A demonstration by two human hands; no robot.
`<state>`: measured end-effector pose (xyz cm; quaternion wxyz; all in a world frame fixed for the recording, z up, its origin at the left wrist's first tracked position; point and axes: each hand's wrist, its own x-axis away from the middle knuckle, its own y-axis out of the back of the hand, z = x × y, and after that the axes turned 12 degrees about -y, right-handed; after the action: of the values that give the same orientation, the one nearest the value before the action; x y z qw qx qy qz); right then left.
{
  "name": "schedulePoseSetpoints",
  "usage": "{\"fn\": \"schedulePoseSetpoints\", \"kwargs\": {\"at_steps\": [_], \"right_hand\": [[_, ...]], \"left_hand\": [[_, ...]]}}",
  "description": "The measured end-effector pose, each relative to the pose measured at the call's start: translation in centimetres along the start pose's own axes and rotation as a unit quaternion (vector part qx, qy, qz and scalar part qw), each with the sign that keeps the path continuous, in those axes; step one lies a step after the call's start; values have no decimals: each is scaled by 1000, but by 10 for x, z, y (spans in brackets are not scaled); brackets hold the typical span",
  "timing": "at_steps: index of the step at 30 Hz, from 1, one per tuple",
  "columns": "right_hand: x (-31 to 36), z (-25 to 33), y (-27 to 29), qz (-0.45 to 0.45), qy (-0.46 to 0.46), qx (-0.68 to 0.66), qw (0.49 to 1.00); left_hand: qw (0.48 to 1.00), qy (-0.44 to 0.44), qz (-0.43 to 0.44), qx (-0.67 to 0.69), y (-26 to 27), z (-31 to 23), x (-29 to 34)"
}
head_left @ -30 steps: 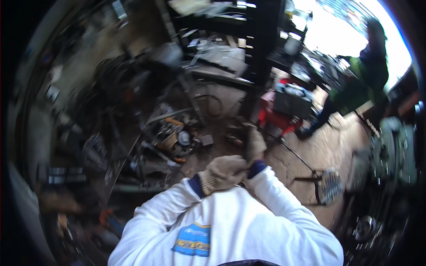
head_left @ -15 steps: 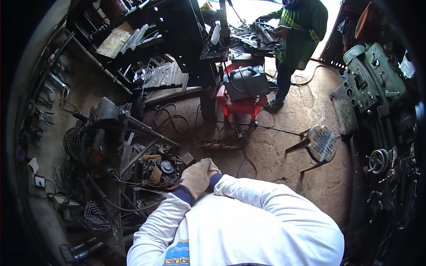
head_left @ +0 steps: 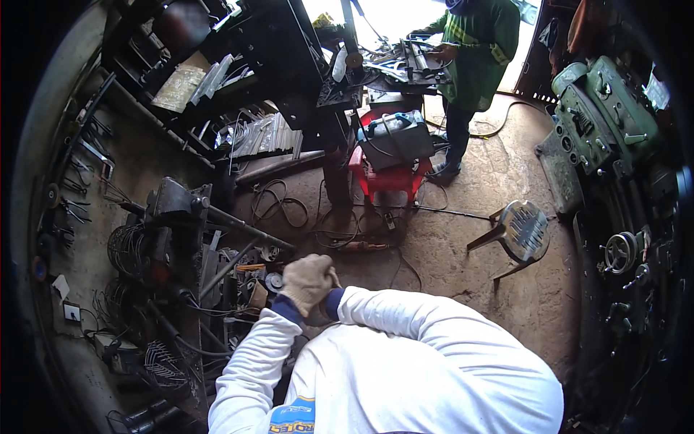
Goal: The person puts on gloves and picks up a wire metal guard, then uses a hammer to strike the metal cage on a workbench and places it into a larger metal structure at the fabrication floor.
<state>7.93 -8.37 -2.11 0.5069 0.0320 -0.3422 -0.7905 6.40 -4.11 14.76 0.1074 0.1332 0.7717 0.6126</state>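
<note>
My left hand point(head_left: 305, 281), in a tan work glove, is closed in front of my body at the lower middle, its knuckles facing up. It lies over my right hand point(head_left: 318, 314), most of which it hides, so the right fingers do not show. Whatever the left fingers may grip is hidden under them. Both forearms are in white sleeves with navy cuffs and meet at the wrists. Just beyond the left glove lies a pile of metal parts, with a round metal disc point(head_left: 274, 281) and a brown block point(head_left: 257, 295).
On the left stands a heavy vise-like tool point(head_left: 173, 199) with bars. A stool point(head_left: 522, 231) stands right, before a green lathe point(head_left: 603, 119). Ahead are cables point(head_left: 275, 202), a red plastic chair point(head_left: 390, 181) bearing a box, and a person in green point(head_left: 477, 54) at a cluttered bench.
My two hands have moved slightly left and the left glove has turned, now showing its knuckles. The right hand has slipped further beneath it. The whole view has shifted a little.
</note>
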Motion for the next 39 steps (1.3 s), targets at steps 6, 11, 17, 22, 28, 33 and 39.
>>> {"fn": "schedulePoseSetpoints", "kwargs": {"at_steps": [6, 11, 17, 22, 28, 33, 39], "right_hand": [[-6, -3, 48, -29, -84, 165, 982], [-15, -9, 73, -101, -99, 178, 974], [10, -17, 65, -17, -185, 147, 972], [9, -12, 35, 31, -135, 98, 986], [41, -32, 31, 86, -159, 32, 983], [31, -42, 36, 136, -208, 28, 968], [13, -57, 40, 148, -278, 11, 949]], "left_hand": [[998, 14, -54, -10, -21, -21, 12], [987, 150, -39, -48, 0, -9, 22], [986, 104, 16, 131, -7, -17, 17], [990, 119, 31, 64, 2, -14, 2], [989, 70, 128, 28, 9, -43, 5], [979, 109, 147, 85, -3, -32, 18], [975, 88, -150, 135, 80, 76, 90]]}}
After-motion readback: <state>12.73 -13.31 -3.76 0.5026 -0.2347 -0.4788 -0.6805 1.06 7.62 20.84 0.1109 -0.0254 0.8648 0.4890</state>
